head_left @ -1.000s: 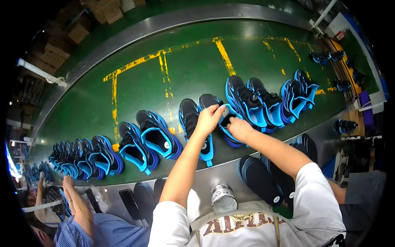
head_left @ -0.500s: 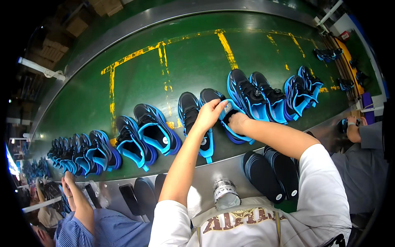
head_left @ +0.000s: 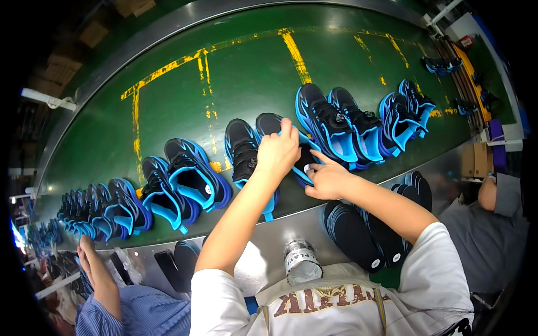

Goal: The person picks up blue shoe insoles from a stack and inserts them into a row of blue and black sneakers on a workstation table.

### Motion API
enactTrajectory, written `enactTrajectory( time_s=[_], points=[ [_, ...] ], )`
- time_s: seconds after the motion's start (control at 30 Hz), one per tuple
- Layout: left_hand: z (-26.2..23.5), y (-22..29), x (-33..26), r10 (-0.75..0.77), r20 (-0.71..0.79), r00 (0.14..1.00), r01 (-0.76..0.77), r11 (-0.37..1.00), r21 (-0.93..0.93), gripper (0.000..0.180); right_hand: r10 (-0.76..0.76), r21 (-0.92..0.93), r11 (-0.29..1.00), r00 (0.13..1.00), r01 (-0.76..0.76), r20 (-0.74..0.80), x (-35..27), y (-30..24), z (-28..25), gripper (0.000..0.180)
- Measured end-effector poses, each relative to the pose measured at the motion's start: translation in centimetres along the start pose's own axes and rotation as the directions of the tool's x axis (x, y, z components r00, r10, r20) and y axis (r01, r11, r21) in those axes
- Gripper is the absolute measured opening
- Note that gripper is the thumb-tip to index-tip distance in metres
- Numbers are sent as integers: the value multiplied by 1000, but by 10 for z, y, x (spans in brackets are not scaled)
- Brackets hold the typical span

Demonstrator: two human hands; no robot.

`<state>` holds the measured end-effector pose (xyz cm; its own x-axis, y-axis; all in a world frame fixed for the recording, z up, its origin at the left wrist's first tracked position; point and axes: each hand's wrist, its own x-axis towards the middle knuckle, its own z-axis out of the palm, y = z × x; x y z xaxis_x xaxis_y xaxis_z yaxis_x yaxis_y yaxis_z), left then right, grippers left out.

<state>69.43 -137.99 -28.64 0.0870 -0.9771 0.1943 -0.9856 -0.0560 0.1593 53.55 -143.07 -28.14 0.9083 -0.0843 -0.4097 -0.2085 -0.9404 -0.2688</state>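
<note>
A black sneaker (head_left: 269, 121) with blue trim lies under my hands on the green belt, toe pointing away from me. My left hand (head_left: 279, 148) is closed at its tongue and upper, covering much of the laced part. At the heel end of the opening, my right hand (head_left: 332, 178) grips the collar, its index finger stretched along the edge. A round white sticker shows on the insole beside my right thumb. The matching sneaker (head_left: 242, 150) stands just left, partly behind my left forearm. Another pair (head_left: 325, 120) stands close on the right.
More sneakers (head_left: 182, 173) line the belt (head_left: 168, 106) leftward. Black insoles (head_left: 353, 235) lie stacked on the metal ledge (head_left: 291, 231) near me, beside a clear plastic cup (head_left: 301, 262) and a phone (head_left: 170, 269). Co-workers sit at left (head_left: 140, 308) and right (head_left: 485, 224).
My right hand has come out of the sneaker's opening to its heel edge. My left hand has turned, with its fingers now over the tongue. The whole view has shifted slightly.
</note>
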Motion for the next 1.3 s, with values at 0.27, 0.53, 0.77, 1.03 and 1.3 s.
enactTrajectory(
  time_s=[0.27, 0.53, 0.77, 1.03, 1.3],
  points=[
    [-12, 21, -27, 71, -43, 997, -68, 995, 76, 18, 198, 141, 979, 849, -147, -489, -72, -40, 22, 16],
    [1, 3, -11, 118, 15, 993, -115, 919, 377, 17, 237, 207, 967, 820, -148, -521, -50, -38, 17, 19],
    [13, 4, -2, 136, 45, 990, -143, 917, 373, 15, 145, 228, 971, 938, -74, -316, -9, -13, 13, 48],
    [15, -8, -3, -13, 177, 984, -18, 985, 171, 28, 235, 184, 938, 928, -295, 288, 83, 0, -4, 80],
    [15, -10, -1, -94, 234, 968, 86, 995, 41, 26, 72, 150, 978, 911, -144, 405, 25, -7, -14, 85]
  ],
)
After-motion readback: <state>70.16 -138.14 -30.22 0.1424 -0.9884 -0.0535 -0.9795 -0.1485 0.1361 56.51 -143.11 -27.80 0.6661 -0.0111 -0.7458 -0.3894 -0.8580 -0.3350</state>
